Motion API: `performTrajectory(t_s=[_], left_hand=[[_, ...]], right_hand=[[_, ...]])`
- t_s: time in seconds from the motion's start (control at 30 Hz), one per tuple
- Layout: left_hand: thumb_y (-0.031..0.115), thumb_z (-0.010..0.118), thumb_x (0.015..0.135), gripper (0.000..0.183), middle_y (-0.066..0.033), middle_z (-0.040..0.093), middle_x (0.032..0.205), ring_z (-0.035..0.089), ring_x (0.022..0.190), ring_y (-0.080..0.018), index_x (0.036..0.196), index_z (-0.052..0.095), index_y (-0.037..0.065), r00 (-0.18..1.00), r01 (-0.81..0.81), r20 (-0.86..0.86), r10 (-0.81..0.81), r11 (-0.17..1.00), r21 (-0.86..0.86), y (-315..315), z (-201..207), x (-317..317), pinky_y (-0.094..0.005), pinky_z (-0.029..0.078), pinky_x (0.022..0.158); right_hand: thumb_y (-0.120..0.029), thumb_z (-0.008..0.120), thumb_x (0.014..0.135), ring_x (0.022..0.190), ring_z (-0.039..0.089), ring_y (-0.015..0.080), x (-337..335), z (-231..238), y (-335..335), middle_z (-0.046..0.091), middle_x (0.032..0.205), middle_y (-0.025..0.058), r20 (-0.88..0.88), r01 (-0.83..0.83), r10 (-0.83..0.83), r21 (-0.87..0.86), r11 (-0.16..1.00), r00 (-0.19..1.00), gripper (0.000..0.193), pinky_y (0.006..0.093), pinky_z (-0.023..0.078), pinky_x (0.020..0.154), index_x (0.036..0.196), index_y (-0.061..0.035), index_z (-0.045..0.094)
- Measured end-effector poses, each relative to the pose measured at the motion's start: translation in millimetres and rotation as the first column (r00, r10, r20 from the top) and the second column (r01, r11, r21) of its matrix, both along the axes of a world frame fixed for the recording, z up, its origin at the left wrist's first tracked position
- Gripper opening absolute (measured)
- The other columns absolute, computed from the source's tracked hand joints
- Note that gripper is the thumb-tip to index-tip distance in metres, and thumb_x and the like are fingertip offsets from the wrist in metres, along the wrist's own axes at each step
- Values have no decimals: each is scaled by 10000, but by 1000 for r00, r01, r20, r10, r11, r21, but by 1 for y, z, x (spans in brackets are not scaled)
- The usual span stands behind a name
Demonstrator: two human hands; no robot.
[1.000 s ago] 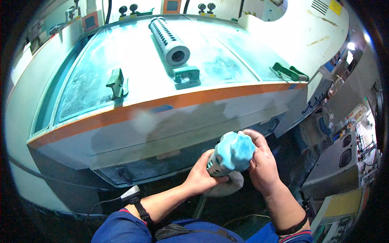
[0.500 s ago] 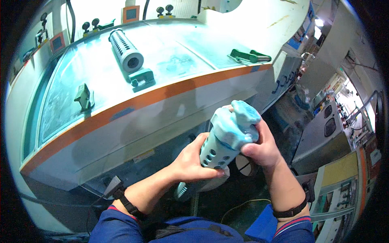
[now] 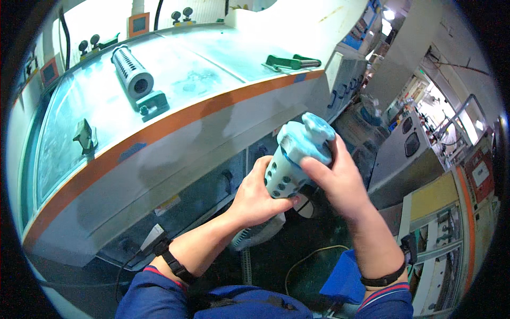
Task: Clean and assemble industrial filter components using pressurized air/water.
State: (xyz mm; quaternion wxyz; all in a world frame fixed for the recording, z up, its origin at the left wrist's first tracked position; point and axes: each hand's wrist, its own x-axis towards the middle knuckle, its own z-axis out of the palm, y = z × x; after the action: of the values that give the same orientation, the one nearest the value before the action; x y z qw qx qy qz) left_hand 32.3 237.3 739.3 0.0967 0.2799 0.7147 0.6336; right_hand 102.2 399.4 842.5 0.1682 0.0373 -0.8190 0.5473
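Note:
I hold a perforated grey cylinder point(image 3: 284, 173) with a light blue knobbed cap point(image 3: 308, 139) in front of me, tilted, cap end up. My left hand point(image 3: 258, 199) grips the cylinder's lower body from the left. My right hand point(image 3: 337, 181) wraps its right side, fingers against the blue cap. A white round piece point(image 3: 257, 234) shows below my left hand, partly hidden.
A large machine with a pale top and orange edge band point(image 3: 175, 119) lies ahead. On it rest a second perforated cylinder point(image 3: 133, 74) on a green bracket, a green clamp point(image 3: 84, 135) and a green handle point(image 3: 292, 62). Cabinets and machinery point(image 3: 425, 159) stand to the right.
The cylinder has come up from low near the machine's front to chest height and tilted, so its perforated side shows. My view has swung right.

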Motion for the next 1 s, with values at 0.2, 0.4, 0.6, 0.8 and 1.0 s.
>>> performTrajectory(t_s=[0.2, 0.4, 0.6, 0.8, 1.0], left_hand=[[359, 935, 652, 984, -196, 618, 1267, 595, 1221, -307, 1417, 432, -2, 823, 555, -172, -542, 831, 35, 6, 7, 23, -413, 456, 1052], [301, 914, 663, 877, -216, 640, 1222, 634, 1175, -360, 1365, 471, 19, 941, 271, -183, -284, 958, -94, 38, 3, 84, -435, 493, 1010], [252, 899, 654, 844, -212, 658, 1166, 650, 1119, -393, 1351, 488, 14, 859, 80, -489, -152, 983, -166, 60, -8, 142, -456, 521, 960], [265, 903, 653, 893, -209, 636, 1214, 629, 1156, -383, 1381, 456, 5, 717, 475, -346, -605, 787, -393, 56, 9, 196, -444, 509, 999], [246, 881, 646, 755, -155, 635, 1217, 622, 1145, -352, 1275, 517, 40, 626, -216, -755, -193, 888, -406, 69, -39, 258, -476, 465, 947]], right_hand=[[-566, 854, 749, 1354, 504, 269, 47, 9, 47, 457, 1526, 191, -235, -384, 334, -218, 897, 913, 1064, 435, 403, 1137, 1520, -7, 379], [-363, 771, 916, 1083, 613, 167, 94, -23, 39, 653, 1211, 120, -239, 36, -114, -308, 951, 964, 553, 336, 485, 985, 1289, -14, 559], [-379, 663, 999, 1145, 573, 172, 184, -27, 88, 612, 1271, 122, -131, 76, -95, -145, 987, 987, 501, 347, 450, 1032, 1343, -38, 539], [-371, 674, 902, 779, 644, 366, 265, 13, 124, 639, 1002, 173, -270, 50, 480, 905, 422, 834, 408, 451, 542, 725, 1159, -56, 643], [-191, 480, 1037, 732, 576, 338, 281, -96, 135, 566, 827, 218, -24, 282, -298, 410, 867, 954, 227, 445, 472, 698, 923, -6, 546]])
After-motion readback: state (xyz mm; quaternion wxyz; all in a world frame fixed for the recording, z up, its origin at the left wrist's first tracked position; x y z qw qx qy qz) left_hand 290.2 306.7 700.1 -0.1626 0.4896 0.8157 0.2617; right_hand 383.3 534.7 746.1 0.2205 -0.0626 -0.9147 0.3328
